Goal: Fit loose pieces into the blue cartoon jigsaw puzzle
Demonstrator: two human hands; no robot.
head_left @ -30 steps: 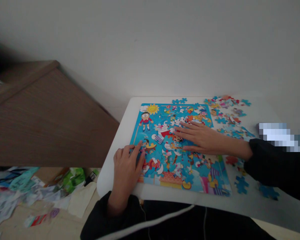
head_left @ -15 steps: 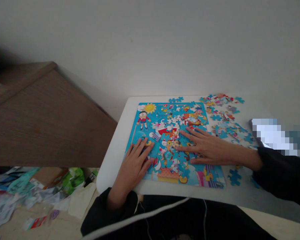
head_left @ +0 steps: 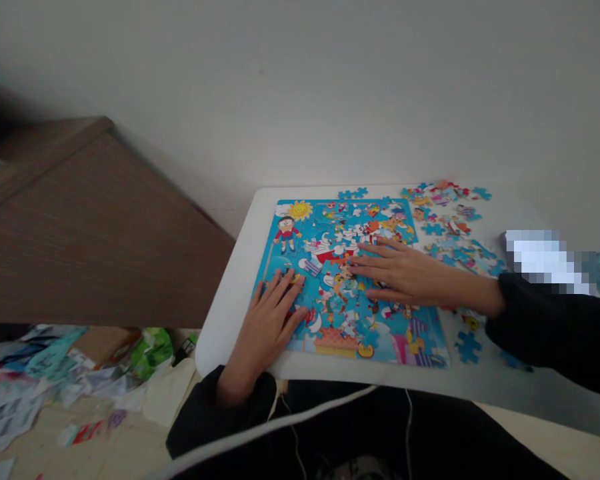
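A blue cartoon jigsaw puzzle (head_left: 330, 313) lies flat on a white table (head_left: 230, 293), with several loose pieces scattered over its picture. On the puzzle's left edge rests my left hand (head_left: 270, 317), fingers spread and nothing held. My right hand (head_left: 400, 270) lies across the middle right of the puzzle, fingers stretched out over pieces there. What is under its palm is hidden. More loose puzzle pieces (head_left: 465, 253) are heaped beside the puzzle on the right, close to my right wrist. A small joined group of blue pieces (head_left: 353, 193) sits beyond the far edge.
A phone (head_left: 540, 260), its screen blurred out, is at the table's right side. A brown wooden cabinet (head_left: 105, 233) stands to the left. Bags, papers and a carton (head_left: 103, 343) litter the floor below it. A white cable (head_left: 280, 427) crosses in front of me.
My right hand has slid slightly away from me and to the left over the puzzle, uncovering more of its lower right. My left hand stays at the left edge. The view has shifted a little.
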